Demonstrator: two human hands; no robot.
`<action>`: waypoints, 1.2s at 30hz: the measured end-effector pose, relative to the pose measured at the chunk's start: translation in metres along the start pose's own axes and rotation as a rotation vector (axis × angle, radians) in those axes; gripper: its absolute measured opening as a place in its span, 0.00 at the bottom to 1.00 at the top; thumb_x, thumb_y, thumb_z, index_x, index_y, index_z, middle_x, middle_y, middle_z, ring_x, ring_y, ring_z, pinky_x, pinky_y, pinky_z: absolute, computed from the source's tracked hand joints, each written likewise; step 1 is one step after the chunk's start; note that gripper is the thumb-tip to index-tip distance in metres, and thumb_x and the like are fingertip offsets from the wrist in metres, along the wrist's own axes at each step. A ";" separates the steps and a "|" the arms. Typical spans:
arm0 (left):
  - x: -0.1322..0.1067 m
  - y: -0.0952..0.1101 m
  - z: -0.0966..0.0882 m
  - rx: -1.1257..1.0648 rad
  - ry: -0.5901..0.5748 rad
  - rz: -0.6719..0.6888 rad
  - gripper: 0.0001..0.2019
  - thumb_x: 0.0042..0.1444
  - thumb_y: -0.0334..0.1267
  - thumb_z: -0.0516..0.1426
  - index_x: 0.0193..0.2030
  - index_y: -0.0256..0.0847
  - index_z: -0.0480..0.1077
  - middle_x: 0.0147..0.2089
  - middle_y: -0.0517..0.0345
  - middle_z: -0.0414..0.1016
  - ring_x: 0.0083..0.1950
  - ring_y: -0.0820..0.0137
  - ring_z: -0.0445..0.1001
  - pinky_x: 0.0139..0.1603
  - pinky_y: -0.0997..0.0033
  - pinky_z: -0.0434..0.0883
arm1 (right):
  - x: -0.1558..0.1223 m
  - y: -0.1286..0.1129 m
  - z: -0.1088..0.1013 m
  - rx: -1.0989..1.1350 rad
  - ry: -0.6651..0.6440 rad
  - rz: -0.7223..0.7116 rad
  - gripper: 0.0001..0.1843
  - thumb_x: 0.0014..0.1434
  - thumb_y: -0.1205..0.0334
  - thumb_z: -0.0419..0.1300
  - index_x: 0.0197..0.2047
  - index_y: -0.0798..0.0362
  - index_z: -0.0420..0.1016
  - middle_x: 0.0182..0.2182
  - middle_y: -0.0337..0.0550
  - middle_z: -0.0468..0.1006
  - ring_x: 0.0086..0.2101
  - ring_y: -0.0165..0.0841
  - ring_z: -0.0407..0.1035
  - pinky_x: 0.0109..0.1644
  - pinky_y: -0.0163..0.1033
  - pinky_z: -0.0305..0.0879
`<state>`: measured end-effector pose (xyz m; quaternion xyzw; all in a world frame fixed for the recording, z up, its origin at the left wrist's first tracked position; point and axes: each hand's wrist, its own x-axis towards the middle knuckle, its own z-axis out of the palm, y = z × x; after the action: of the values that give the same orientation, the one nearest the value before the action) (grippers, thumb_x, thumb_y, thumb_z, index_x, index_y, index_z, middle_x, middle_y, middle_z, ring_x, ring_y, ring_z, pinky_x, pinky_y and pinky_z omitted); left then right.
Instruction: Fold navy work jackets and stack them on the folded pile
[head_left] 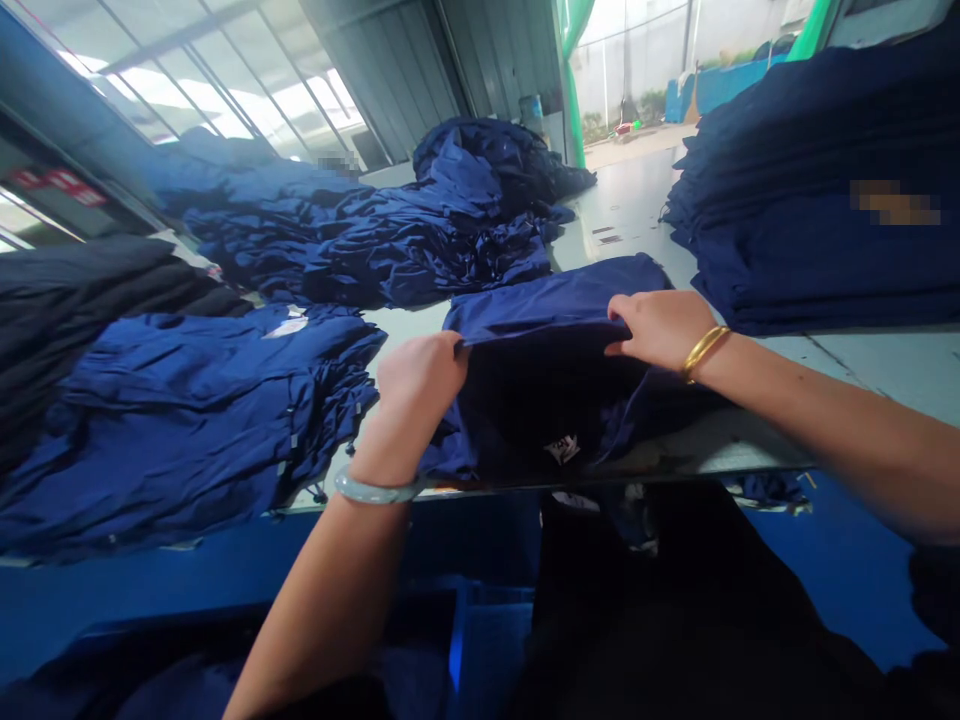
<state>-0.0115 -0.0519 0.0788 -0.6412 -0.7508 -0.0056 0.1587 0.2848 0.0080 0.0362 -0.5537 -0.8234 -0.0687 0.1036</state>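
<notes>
A navy garment lies on the table, its upper layer lifted and held open, with a small white neck label showing inside. My left hand pinches the garment's near-left edge, and my right hand pinches its top edge. A pale jade bangle circles my left wrist, and a gold bangle circles my right. The garment's far edge rests on the grey table.
A tall folded navy stack stands at the right. Loose navy piles cover the table's left and back, beside a dark stack. Below the near table edge are a blue crate and dark cloth.
</notes>
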 end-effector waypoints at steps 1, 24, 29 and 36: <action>-0.004 -0.003 0.006 -0.016 -0.056 0.020 0.23 0.67 0.54 0.53 0.56 0.46 0.82 0.50 0.39 0.85 0.54 0.43 0.82 0.45 0.56 0.74 | -0.002 0.001 0.003 -0.010 -0.042 0.002 0.21 0.65 0.45 0.64 0.54 0.48 0.81 0.43 0.51 0.86 0.39 0.45 0.78 0.37 0.44 0.64; -0.003 -0.015 0.016 -0.269 -0.028 -0.106 0.26 0.65 0.38 0.52 0.67 0.48 0.78 0.58 0.45 0.84 0.59 0.45 0.80 0.53 0.53 0.74 | 0.036 -0.047 0.044 -0.027 -0.022 -0.118 0.55 0.62 0.53 0.69 0.84 0.46 0.45 0.57 0.61 0.80 0.52 0.50 0.76 0.59 0.55 0.68; -0.001 -0.022 0.019 -0.277 -0.003 -0.139 0.26 0.66 0.42 0.50 0.67 0.52 0.77 0.48 0.48 0.87 0.53 0.49 0.82 0.49 0.58 0.73 | 0.063 -0.027 0.026 0.019 0.118 0.049 0.35 0.74 0.60 0.48 0.81 0.50 0.53 0.55 0.64 0.81 0.47 0.49 0.77 0.47 0.51 0.68; 0.011 -0.030 0.054 -0.308 -0.160 -0.127 0.28 0.64 0.41 0.51 0.69 0.46 0.75 0.37 0.47 0.86 0.49 0.49 0.84 0.47 0.59 0.73 | 0.057 0.017 0.043 -0.017 -0.025 0.001 0.42 0.55 0.42 0.73 0.70 0.42 0.73 0.44 0.54 0.85 0.44 0.51 0.77 0.48 0.55 0.68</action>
<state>-0.0548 -0.0351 0.0360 -0.6075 -0.7903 -0.0798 -0.0022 0.2758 0.0756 0.0090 -0.5559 -0.8237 -0.0685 0.0886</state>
